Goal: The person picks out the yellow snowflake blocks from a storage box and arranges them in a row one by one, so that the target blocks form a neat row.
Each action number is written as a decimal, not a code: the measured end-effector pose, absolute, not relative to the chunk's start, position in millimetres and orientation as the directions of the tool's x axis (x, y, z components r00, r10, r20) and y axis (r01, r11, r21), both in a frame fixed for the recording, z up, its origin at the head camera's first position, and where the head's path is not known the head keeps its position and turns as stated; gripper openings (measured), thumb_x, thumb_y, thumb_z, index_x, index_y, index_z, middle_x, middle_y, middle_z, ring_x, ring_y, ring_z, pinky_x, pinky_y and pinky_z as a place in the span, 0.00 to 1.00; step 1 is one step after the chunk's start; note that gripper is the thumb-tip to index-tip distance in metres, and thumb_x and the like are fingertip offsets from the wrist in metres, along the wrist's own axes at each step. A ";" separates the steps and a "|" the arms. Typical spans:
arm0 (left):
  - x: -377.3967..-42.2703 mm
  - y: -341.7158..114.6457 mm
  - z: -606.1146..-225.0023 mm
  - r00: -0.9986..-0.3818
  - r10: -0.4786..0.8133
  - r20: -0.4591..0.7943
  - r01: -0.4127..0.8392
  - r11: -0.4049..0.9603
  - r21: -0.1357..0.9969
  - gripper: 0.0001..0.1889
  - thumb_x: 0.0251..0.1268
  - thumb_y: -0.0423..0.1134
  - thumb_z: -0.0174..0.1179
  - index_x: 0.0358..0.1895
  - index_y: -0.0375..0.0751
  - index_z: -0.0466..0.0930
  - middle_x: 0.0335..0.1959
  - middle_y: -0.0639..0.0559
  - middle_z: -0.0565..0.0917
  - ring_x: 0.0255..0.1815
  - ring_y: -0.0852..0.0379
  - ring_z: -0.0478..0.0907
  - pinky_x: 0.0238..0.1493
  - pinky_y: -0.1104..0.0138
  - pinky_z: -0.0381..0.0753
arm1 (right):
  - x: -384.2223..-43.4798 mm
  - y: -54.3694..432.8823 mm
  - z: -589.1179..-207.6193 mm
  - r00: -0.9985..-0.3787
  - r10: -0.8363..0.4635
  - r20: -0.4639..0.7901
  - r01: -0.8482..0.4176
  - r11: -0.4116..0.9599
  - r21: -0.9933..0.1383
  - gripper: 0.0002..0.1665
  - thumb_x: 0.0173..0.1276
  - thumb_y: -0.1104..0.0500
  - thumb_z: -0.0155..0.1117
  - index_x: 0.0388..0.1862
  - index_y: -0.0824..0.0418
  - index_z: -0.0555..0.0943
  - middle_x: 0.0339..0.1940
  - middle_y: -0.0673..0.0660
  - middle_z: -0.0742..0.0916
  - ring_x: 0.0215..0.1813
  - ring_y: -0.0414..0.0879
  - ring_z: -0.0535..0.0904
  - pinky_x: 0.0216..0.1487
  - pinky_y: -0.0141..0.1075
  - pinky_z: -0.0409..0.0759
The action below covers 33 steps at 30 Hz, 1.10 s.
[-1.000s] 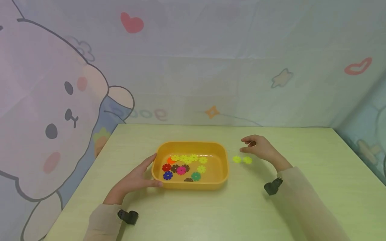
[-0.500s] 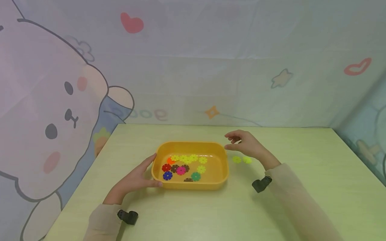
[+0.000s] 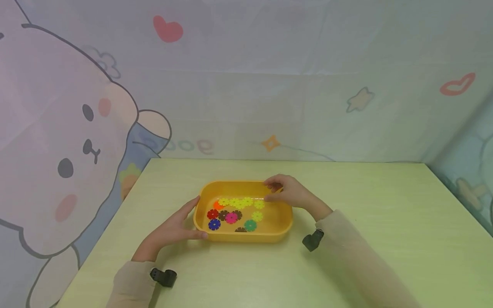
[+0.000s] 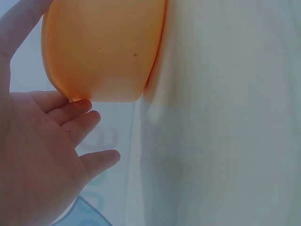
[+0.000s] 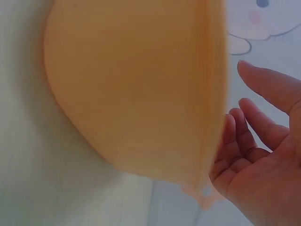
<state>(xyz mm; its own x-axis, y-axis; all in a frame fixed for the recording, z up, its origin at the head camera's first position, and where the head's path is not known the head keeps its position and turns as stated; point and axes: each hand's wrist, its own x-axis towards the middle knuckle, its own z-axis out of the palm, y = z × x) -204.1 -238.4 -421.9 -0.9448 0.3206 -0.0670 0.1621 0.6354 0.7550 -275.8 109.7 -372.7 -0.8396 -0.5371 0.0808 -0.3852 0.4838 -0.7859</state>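
In the head view, a yellow-orange plastic basin [image 3: 242,238] stands on the table with several snowflake building discs inside. Yellow discs [image 3: 247,201] line its back; blue [image 3: 214,224], red [image 3: 212,214], pink [image 3: 231,218] and green [image 3: 250,225] ones lie further forward. My left hand [image 3: 173,229] grips the basin's left end, thumb at the front rim and index finger at the back corner. Over the right end reaches my right hand [image 3: 290,192], its fingers loosely bent and thumb apart; the right wrist view shows no disc in its fingers [image 5: 258,123].
The pale wooden table [image 3: 385,222] carries the basin near its middle. Behind it hangs a printed cloth [image 3: 239,85] with a cartoon animal at the left. The right wrist covers the tabletop just beside the basin's right end.
My right hand has moved left from beyond the basin to over its right end. Two yellow discs seen earlier on the table are now hidden behind the wrist. The left hand stays put.
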 end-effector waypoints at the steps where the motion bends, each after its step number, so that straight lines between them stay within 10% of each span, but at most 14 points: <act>1: -204.3 -238.6 -422.0 -0.944 0.322 -0.065 0.164 0.635 0.755 0.59 0.47 0.54 0.74 0.78 0.42 0.45 0.78 0.39 0.49 0.77 0.34 0.44 0.69 0.35 0.48 | -275.9 107.0 -374.8 -0.839 -0.539 0.076 -0.379 0.480 -0.791 0.28 0.60 0.61 0.70 0.57 0.72 0.77 0.54 0.68 0.81 0.50 0.56 0.77 0.56 0.46 0.77; 33: -203.4 -238.9 -421.1 -0.940 0.338 -0.049 0.184 0.621 0.762 0.58 0.47 0.52 0.75 0.77 0.41 0.45 0.77 0.38 0.49 0.76 0.33 0.43 0.69 0.35 0.48 | -283.5 73.5 -401.3 -0.746 -0.651 -0.140 -0.374 0.583 -0.721 0.22 0.54 0.67 0.72 0.50 0.67 0.82 0.48 0.58 0.85 0.46 0.49 0.79 0.51 0.39 0.80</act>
